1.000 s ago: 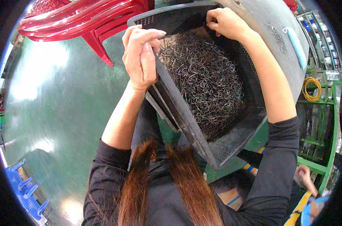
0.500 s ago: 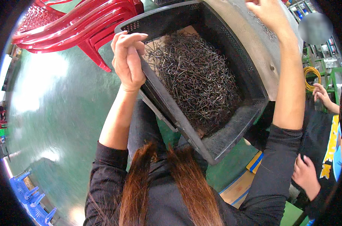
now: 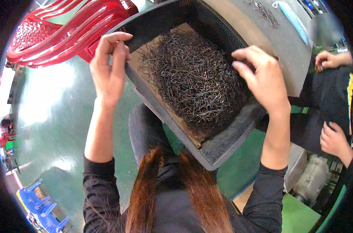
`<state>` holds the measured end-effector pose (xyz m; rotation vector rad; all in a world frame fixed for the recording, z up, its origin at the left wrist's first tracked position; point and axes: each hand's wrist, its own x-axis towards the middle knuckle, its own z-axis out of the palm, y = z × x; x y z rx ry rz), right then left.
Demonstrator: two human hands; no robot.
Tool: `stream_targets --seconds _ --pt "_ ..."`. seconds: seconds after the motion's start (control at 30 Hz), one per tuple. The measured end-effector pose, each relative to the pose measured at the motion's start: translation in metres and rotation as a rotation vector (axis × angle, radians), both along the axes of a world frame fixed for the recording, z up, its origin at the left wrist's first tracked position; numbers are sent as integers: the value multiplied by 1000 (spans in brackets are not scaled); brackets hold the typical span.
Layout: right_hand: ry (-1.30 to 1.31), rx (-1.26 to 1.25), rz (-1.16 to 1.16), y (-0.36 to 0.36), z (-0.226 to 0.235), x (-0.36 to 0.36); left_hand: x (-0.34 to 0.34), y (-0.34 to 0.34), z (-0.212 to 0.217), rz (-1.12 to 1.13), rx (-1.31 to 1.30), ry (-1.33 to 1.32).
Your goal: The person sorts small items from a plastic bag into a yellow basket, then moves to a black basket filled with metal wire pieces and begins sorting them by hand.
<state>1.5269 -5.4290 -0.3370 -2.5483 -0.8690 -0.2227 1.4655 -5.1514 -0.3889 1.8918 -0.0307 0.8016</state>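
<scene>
A black plastic bin [image 3: 184, 146] stands tilted in front of me, holding a heap of small bent dark metal wire pieces [image 3: 199, 81] over a sheet of brown cardboard [image 3: 134, 64]. At the bin's left rim is my left hand [image 3: 109, 68], its fingers curled in toward the thumb; whatever they hold, if anything, is hidden. Over the right side of the heap hangs my right hand [image 3: 262, 75], thumb and forefinger apart, with nothing visible between them. More wire pieces [image 3: 266, 14] lie on the grey table [image 3: 289, 50] beyond the bin.
Stacked red plastic chairs [image 3: 67, 33] stand at the upper left, close to my left hand. A light blue strip-shaped item [image 3: 293, 21] lies on the table. Another person's hands [image 3: 335, 141] show at the right. Blue plastic stools [image 3: 40, 207] are at the lower left.
My right hand has come back from the table to over the wire heap. My left hand has shifted left along the rim. The view has turned slightly, showing more of the table.
</scene>
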Motion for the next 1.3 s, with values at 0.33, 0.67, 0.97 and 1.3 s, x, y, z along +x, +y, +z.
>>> stream_targets --seconds 0.33,0.67,0.97,1.3 --pt "62 -85 139 -11 -36 -45 75 -30 49 -443 617 297" --pt "86 2 179 -15 -37 -39 143 -63 33 -511 906 427" --pt "95 -15 186 -17 -36 -33 177 -86 3 -395 972 628" --pt "160 -20 197 -18 -35 -31 197 -76 -18 -425 925 753"
